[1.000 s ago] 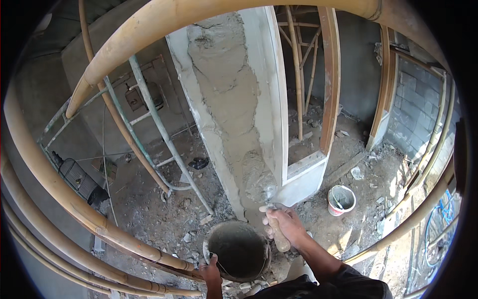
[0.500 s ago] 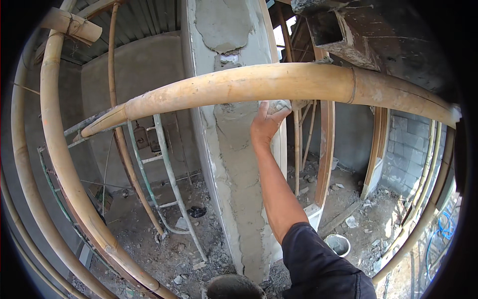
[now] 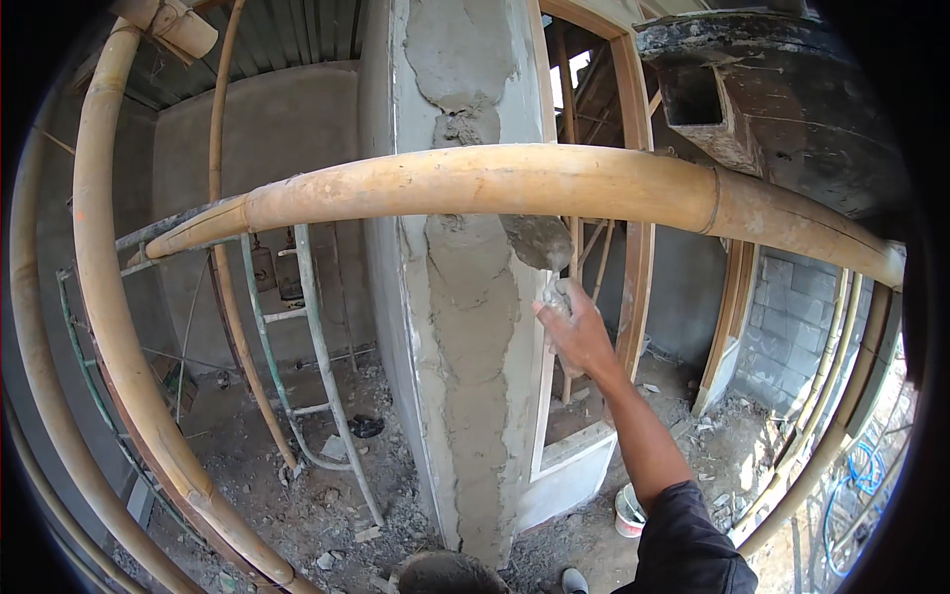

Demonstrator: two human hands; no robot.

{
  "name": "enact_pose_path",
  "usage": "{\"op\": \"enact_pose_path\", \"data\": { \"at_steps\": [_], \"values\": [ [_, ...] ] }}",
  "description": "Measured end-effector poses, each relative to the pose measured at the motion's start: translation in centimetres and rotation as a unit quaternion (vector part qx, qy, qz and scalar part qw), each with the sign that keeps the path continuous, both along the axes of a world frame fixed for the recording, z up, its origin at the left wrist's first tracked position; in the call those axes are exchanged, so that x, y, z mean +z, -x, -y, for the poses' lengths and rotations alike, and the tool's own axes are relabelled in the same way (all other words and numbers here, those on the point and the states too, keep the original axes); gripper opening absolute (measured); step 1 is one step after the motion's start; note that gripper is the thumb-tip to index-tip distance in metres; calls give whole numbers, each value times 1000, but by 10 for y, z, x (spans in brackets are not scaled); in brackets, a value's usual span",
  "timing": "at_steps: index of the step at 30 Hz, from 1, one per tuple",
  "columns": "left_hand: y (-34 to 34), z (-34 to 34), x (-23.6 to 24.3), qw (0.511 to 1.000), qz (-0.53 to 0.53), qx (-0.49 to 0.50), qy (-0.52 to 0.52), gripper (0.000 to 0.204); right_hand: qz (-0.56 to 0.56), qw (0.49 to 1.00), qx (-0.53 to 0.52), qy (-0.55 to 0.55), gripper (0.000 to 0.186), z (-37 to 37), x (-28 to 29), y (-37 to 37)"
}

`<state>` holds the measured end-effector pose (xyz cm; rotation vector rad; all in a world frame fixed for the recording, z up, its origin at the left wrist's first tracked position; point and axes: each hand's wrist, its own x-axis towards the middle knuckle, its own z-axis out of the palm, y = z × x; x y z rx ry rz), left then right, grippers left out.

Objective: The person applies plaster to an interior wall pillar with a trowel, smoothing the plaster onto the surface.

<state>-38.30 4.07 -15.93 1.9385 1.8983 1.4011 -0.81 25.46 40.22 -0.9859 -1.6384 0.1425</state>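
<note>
My right hand (image 3: 574, 322) is closed around the handle of a trowel, just below the horizontal bamboo pole (image 3: 475, 183). The mortar-smeared trowel blade (image 3: 539, 241) points up and left, its upper end close under the pole. Left of it stands a wall pillar (image 3: 475, 376) with a rough strip of wet grey mortar down its face. Above the pole, a ragged mortar patch (image 3: 467, 124) sits on the same face. At the pillar's foot is the dark rim of a round container (image 3: 450, 574), cut off by the lower edge. My left hand is out of view.
Bamboo uprights (image 3: 109, 297) curve along the left side, beside a green metal scaffold frame (image 3: 317, 366). A wooden window frame (image 3: 633, 198) adjoins the pillar on the right. A white bucket (image 3: 629, 513) stands on the rubble-strewn floor near my arm. Blue hose (image 3: 866, 470) lies far right.
My right hand has moved down and to the right, away from the pillar, bringing the trowel blade into sight. Grey mortar now covers the pale spot above the pole. The view has shifted slightly.
</note>
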Motion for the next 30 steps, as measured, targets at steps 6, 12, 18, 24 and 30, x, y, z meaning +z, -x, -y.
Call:
{"op": "enact_pose_path", "data": {
  "at_steps": [6, 12, 18, 24, 30],
  "values": [
    [-33, -11, -90, 990, -120, 34, 69, 40, 21, 999, 31, 23, 30, -27, 146, -32],
    [-43, -27, -139, 917, -251, 117, 287, 40, -180, 893, 383, -154, 24, -85, 157, -4],
    [-63, -23, -98, 921, -323, 163, 146, 40, -94, 955, 269, -83, 26, -91, 152, 0],
    [-20, -43, -178, 719, -673, 162, 65, 34, -5, 983, 183, -1, 28, -64, 157, 35],
    [-52, -52, 2, 929, -207, 197, 234, 45, -24, 987, 150, 52, 42, -54, 115, 30]
  ]
}}
